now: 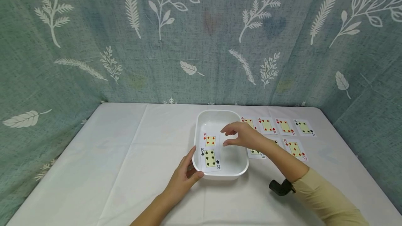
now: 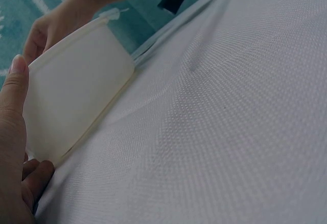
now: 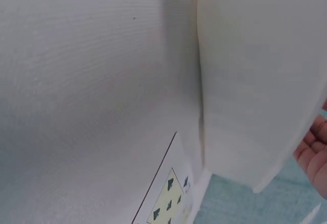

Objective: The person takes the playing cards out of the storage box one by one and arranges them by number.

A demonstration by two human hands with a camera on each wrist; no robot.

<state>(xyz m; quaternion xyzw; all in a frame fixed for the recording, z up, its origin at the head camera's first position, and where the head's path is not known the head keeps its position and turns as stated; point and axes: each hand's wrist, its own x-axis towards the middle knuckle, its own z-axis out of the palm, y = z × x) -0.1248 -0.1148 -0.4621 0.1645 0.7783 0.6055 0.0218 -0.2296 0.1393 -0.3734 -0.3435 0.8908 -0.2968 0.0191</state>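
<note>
A white plastic container (image 1: 232, 176) stands on the table. My left hand (image 1: 180, 182) grips its near left corner, with the thumb (image 2: 15, 81) at the rim and the other fingers along the side wall. Inside lie a six of diamonds (image 1: 210, 140) and, nearer me and overlapping it, a six of spades (image 1: 210, 158). My right hand (image 1: 240, 136) hovers over the container's right half. Its fingers are bent and apart from the thumb, with nothing visible between them. The right forearm partly hides cards on the table.
Right of the container, several fours, such as a four of hearts (image 1: 267, 125), lie face up in a back row. In front of them is a row of fives with a five of diamonds (image 1: 295, 149). White cloth (image 1: 150, 142) covers the table; a patterned curtain (image 1: 207, 62) hangs behind.
</note>
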